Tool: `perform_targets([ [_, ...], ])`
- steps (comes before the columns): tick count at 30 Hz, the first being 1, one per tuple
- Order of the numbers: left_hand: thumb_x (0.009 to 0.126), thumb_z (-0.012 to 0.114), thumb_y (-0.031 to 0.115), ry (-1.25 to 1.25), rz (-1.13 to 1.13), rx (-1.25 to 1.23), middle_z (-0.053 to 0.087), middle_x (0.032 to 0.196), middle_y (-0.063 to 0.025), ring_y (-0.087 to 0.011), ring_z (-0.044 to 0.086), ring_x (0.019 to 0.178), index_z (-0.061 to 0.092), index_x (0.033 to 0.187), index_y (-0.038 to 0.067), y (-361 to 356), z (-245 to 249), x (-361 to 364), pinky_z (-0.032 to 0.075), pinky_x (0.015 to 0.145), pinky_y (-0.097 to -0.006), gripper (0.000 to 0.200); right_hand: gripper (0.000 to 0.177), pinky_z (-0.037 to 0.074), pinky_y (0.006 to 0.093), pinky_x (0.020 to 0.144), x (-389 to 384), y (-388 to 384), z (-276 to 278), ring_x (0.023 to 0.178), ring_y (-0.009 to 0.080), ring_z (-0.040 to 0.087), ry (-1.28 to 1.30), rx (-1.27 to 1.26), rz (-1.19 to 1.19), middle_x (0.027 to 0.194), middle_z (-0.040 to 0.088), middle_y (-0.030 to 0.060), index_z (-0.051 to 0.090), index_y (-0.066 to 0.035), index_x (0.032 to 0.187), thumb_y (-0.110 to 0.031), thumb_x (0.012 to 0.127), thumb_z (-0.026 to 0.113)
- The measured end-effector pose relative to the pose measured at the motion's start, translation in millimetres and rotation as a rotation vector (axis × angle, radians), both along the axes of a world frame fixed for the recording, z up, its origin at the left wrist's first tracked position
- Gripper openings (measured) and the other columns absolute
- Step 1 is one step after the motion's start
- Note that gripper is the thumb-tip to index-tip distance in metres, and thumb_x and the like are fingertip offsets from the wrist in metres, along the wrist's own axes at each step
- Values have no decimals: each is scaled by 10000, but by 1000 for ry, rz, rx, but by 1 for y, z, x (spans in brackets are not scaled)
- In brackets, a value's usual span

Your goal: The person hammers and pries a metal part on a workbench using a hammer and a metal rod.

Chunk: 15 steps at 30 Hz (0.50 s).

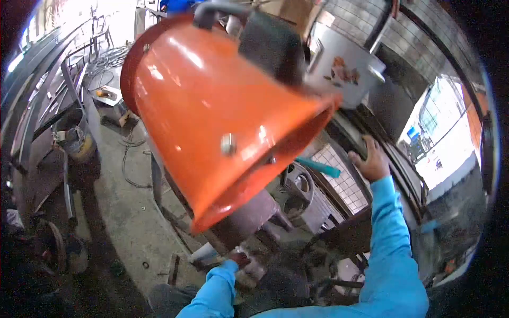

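A large orange metal drum or funnel (185, 106) with a flared rim fills the upper middle, tilted, with a dark box-like part (273, 47) on its top side. My right hand (373, 160) is raised to the right of it, fingers spread, near dark metal bars, with nothing held. Low in the middle, under the orange drum, is my left hand (241, 259), small and dark beside a pale cylindrical piece (204, 252); its fingers cannot be made out. A teal tube (318, 167) sticks out below the drum's rim.
A white pot with a flower print (344, 71) stands behind the drum. At the left are a bucket (79, 143), long metal bars (32, 100) and cables (127, 164) on the concrete floor. Wire mesh (339, 180) and a grey wheel (301, 184) lie near the middle right.
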<state>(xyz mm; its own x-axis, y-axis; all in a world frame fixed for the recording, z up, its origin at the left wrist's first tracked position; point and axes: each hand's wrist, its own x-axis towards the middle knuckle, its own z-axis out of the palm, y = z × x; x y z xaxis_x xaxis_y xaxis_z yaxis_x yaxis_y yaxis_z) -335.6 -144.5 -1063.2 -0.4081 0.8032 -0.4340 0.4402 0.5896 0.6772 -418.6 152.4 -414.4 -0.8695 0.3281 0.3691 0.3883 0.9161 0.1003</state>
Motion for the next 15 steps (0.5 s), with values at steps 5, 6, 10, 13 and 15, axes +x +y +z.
perform_targets([
  [5, 845, 439, 472, 57, -216, 9, 545, 1198, -162, -344, 481, 1124, 608, 1107, 94, -84, 61, 44, 350, 990, -425, 490, 768, 324, 516, 966, 0, 3, 10, 1114, 455, 437, -34, -39, 31, 1228, 455, 263, 392, -53, 1270, -568, 735, 590],
  [6, 852, 434, 457, 70, -254, 22, 536, 1213, -164, -342, 470, 1143, 607, 1108, 90, -112, 78, 42, 338, 1006, -423, 480, 781, 319, 521, 967, 1, 0, 12, 1106, 460, 438, -45, -47, 23, 1210, 466, 263, 383, -45, 1277, -572, 737, 584],
  [10, 933, 388, 348, -114, -278, -421, 560, 1181, -140, -309, 528, 989, 541, 1166, 56, -253, 173, -27, 411, 892, -446, 404, 817, 317, 512, 972, 0, -16, 35, 1154, 412, 396, -160, -151, -83, 1242, 424, 232, 349, -17, 1297, -580, 745, 563],
  [13, 891, 400, 483, -135, 329, -626, 566, 1165, -188, -361, 525, 1066, 572, 1143, 70, -298, 250, -40, 398, 910, -457, 513, 797, 311, 507, 977, 0, -16, 41, 1157, 397, 389, -182, -156, -103, 1263, 402, 218, 352, -14, 1294, -558, 752, 564],
  [15, 877, 405, 528, -133, 776, -599, 575, 1142, -208, -385, 533, 1070, 581, 1134, 74, -308, 336, -26, 398, 911, -463, 551, 787, 299, 496, 993, -1, -20, 54, 1179, 401, 377, -226, -208, -115, 1301, 382, 227, 346, -15, 1309, -533, 759, 564],
])
